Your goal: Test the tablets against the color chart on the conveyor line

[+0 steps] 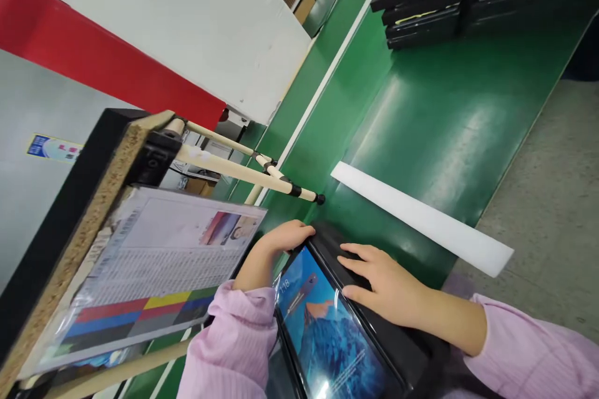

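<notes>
green worktop (421,112) with lit tablet (327,330), left hand (285,237) and right hand (386,287) on it.
the worktop runs ahead of both hands. left of the left hand, a colour chart sheet (154,268) in clear film leans on a board. well beyond the right hand sit stacked black trays (421,6), and just ahead of it a white strip (421,218) lies flat. the tablet lies screen up, touching both hands: left hand curled over its far corner, holding it; right hand flat on its dark right border, fingers spread wide.
</notes>
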